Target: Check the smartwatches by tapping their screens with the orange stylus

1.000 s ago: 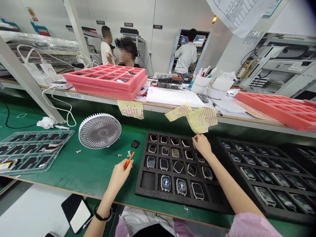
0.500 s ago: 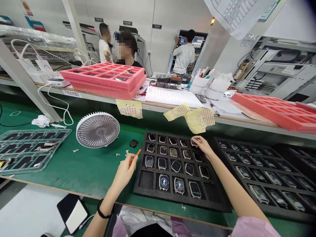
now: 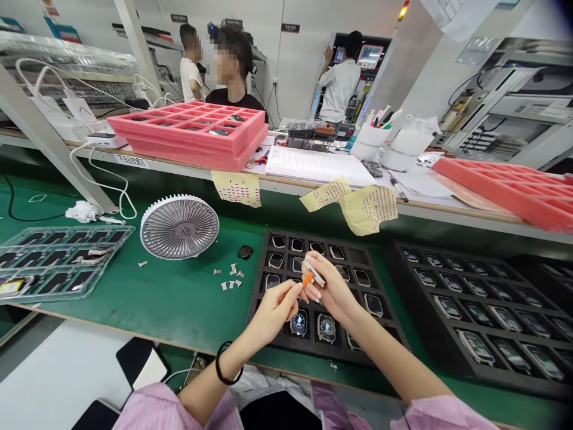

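My right hand [image 3: 330, 285] is closed round a smartwatch body [image 3: 314, 272], held up on edge above the black foam tray [image 3: 264, 322]. In my left hand [image 3: 278, 307] is a thin orange stick-like tool [image 3: 307, 279], pinched between thumb and fingers, its tip against or very near the watch's side. Exact contact cannot be made out. Below both hands, the tray's compartments hold several square-faced watches, two with lit dials, such as this lit watch [image 3: 326, 328]. My hands hide some of the compartments. A dark watch part [image 3: 245, 251] lies on the green mat left of the tray.
Small pale scraps [image 3: 232, 276] are scattered on the mat [image 3: 179, 304]. A round fan [image 3: 179, 228] and a clear plastic tray [image 3: 67, 301] stand left. Another black tray [image 3: 416, 322] of watches lies right. Pink foam trays [image 3: 192, 149] rest on the shelf; people are behind it.
My right hand has lifted a watch from the tray's back right compartment and brought it toward me. My left hand has moved right with the orange tool to meet it. The view has shifted slightly.
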A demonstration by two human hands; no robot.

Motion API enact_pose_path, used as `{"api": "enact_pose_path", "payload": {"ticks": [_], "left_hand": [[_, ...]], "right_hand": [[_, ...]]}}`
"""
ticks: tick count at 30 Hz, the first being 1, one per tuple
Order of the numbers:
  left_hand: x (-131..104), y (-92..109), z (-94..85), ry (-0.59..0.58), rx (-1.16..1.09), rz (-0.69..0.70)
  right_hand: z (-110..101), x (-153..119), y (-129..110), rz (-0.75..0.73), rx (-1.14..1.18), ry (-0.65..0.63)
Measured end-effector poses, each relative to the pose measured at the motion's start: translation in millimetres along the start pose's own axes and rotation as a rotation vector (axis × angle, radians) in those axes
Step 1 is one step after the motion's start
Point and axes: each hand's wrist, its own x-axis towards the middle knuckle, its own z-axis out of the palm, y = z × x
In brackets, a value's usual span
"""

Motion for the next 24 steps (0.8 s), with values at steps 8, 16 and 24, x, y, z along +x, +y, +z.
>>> {"api": "enact_pose_path", "payload": {"ticks": [8,16,24], "left_hand": [[0.7,-1.8,-3.4,0.022,0.052,0.007],[0.9,-4.1,-0.4,0.025,-0.052,0.018],[-0.6,-7.9,0.6,0.057,-0.094,0.008]], "right_hand": [[-5.0,-0.1,2.7,-0.088,-0.166,0.068],[1.4,-0.4,3.4,0.166,0.163,-0.073],[3.2,0.4,11.5,0.156,0.232,0.016]]}}
